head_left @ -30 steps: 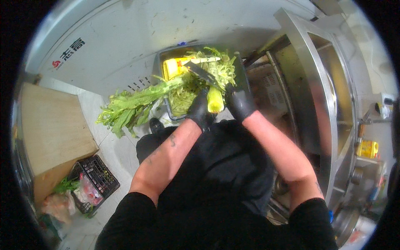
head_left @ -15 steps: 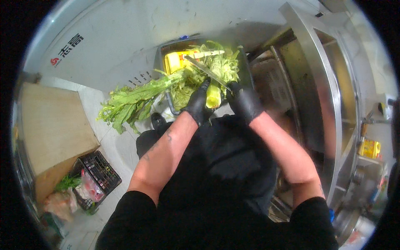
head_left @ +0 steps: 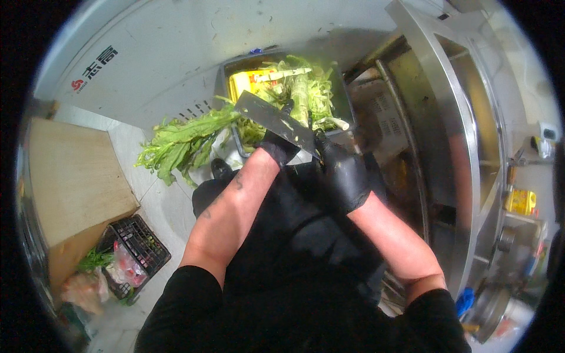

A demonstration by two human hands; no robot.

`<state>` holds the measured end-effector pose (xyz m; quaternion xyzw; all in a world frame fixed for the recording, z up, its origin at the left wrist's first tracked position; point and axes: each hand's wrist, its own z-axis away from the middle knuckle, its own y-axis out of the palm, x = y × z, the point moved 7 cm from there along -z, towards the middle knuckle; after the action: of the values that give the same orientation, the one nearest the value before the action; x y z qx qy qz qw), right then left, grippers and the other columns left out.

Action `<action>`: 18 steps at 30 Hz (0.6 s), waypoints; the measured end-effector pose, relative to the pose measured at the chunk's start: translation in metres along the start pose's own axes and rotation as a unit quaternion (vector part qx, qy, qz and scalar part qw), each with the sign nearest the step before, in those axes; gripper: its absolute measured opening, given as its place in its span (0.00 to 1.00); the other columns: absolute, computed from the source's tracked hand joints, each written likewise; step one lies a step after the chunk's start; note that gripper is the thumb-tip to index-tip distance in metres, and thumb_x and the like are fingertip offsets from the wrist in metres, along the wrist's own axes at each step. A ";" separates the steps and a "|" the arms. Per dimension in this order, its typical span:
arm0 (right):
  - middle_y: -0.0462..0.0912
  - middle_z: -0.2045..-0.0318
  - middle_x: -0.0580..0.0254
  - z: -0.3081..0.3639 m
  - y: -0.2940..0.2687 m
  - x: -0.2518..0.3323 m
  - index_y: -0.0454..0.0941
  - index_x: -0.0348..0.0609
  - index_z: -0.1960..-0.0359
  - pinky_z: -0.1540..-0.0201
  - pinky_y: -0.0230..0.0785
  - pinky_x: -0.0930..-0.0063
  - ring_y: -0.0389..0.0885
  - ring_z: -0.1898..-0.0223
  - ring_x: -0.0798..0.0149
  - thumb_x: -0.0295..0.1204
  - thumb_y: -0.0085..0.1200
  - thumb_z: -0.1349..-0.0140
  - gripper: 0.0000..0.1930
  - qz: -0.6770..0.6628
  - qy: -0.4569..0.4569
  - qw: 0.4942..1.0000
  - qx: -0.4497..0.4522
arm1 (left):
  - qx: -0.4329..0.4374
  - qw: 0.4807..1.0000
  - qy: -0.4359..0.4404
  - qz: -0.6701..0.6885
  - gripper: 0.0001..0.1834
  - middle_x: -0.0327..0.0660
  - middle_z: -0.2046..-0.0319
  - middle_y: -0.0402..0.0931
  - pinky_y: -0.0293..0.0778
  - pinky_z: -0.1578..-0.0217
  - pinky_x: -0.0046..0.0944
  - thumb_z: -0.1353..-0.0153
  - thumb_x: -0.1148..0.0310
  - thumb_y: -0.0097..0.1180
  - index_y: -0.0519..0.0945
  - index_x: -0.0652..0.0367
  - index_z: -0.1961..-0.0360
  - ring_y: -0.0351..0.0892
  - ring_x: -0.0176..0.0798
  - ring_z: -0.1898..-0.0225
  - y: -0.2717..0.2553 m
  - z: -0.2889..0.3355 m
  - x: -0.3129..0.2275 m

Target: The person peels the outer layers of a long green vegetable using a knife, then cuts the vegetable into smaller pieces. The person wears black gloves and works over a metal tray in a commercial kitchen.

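My right hand (head_left: 342,173), in a black glove, is closed round the handle end of a cleaver (head_left: 265,113). Its broad blade slants up to the left across my left hand. My left hand (head_left: 279,148), also gloved, grips a pale green peeled stalk, apparently celtuce (head_left: 300,97); the blade hides most of its fingers. Under and around the stalk, a grey bin (head_left: 236,141) holds green peelings (head_left: 322,94) and a crumpled yellow package (head_left: 240,83). Long leafy greens (head_left: 188,138) hang over the bin's left side. A pale cut end (head_left: 336,123) sticks out near the right rim.
A white appliance wall (head_left: 176,53) rises behind the bin. Steel shelving (head_left: 465,117) stands close on my right. On the floor at left are a cardboard sheet (head_left: 76,170) and a black crate (head_left: 138,250) with greens and bags. A yellow jug (head_left: 521,202) sits far right.
The cleaver has turned its broad face up and come nearer, over my left hand. My right hand has moved down toward me. The stalk's cut end no longer points at me.
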<state>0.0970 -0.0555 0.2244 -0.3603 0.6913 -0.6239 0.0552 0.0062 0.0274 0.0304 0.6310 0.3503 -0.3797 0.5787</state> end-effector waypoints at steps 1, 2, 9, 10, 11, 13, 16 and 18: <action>0.83 0.69 0.47 0.000 0.001 0.000 0.79 0.39 0.56 0.65 0.76 0.54 0.83 0.68 0.45 0.30 0.56 0.42 0.13 0.003 -0.003 1.000 0.002 | -0.009 0.989 0.005 -0.148 0.21 0.42 0.44 0.73 0.66 0.38 0.37 0.25 0.58 0.40 0.68 0.56 0.38 0.71 0.38 0.43 0.000 0.001 -0.003; 0.83 0.69 0.47 0.000 0.001 0.000 0.79 0.39 0.56 0.66 0.76 0.54 0.83 0.67 0.45 0.30 0.57 0.42 0.13 0.011 -0.005 1.000 -0.001 | -0.012 0.969 0.008 -0.247 0.20 0.42 0.44 0.73 0.66 0.38 0.36 0.24 0.58 0.39 0.68 0.56 0.38 0.71 0.37 0.43 0.000 0.002 -0.005; 0.83 0.69 0.45 0.004 0.008 -0.014 0.78 0.39 0.57 0.66 0.76 0.53 0.83 0.68 0.43 0.29 0.55 0.42 0.12 0.000 0.007 1.000 -0.004 | 0.014 0.984 -0.051 -0.172 0.20 0.42 0.49 0.74 0.69 0.42 0.38 0.24 0.60 0.38 0.69 0.59 0.40 0.71 0.38 0.47 0.004 0.001 0.001; 0.83 0.69 0.44 0.004 0.011 -0.019 0.78 0.39 0.56 0.66 0.76 0.53 0.83 0.67 0.43 0.28 0.55 0.42 0.12 0.006 0.013 1.000 0.003 | -0.002 0.993 -0.106 -0.057 0.20 0.43 0.49 0.74 0.70 0.42 0.41 0.25 0.59 0.38 0.70 0.58 0.40 0.72 0.40 0.46 0.003 0.004 0.006; 0.83 0.69 0.44 0.005 0.013 -0.025 0.78 0.39 0.55 0.66 0.76 0.53 0.83 0.67 0.42 0.28 0.54 0.41 0.13 0.011 0.018 1.000 0.008 | -0.048 0.977 -0.151 0.143 0.20 0.44 0.48 0.74 0.71 0.42 0.45 0.25 0.58 0.38 0.70 0.57 0.41 0.73 0.42 0.45 0.002 0.008 0.009; 0.82 0.60 0.42 0.004 0.017 -0.038 0.79 0.37 0.54 0.58 0.76 0.56 0.83 0.61 0.43 0.25 0.55 0.43 0.15 0.004 0.032 0.999 0.008 | -0.117 0.849 -0.210 0.471 0.20 0.46 0.52 0.76 0.77 0.50 0.55 0.29 0.56 0.43 0.72 0.56 0.44 0.76 0.48 0.51 0.010 0.016 0.011; 0.81 0.53 0.40 0.002 0.032 -0.057 0.80 0.36 0.52 0.50 0.75 0.57 0.81 0.52 0.44 0.24 0.54 0.43 0.16 -0.011 0.057 0.997 0.051 | -0.128 0.857 -0.217 0.449 0.20 0.46 0.53 0.76 0.76 0.49 0.54 0.28 0.56 0.43 0.72 0.57 0.45 0.76 0.47 0.51 0.016 0.020 -0.006; 0.81 0.53 0.40 -0.001 0.044 -0.067 0.80 0.36 0.53 0.48 0.73 0.57 0.80 0.51 0.45 0.23 0.53 0.43 0.15 -0.047 0.094 0.991 0.082 | -0.141 0.860 -0.216 0.440 0.20 0.46 0.52 0.77 0.76 0.49 0.53 0.28 0.55 0.42 0.72 0.57 0.44 0.76 0.48 0.50 0.021 0.019 -0.015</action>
<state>0.1269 -0.0186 0.1598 -0.3264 0.6223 -0.7114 -0.0095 0.0160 0.0064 0.0525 0.5333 -0.0482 -0.1585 0.8296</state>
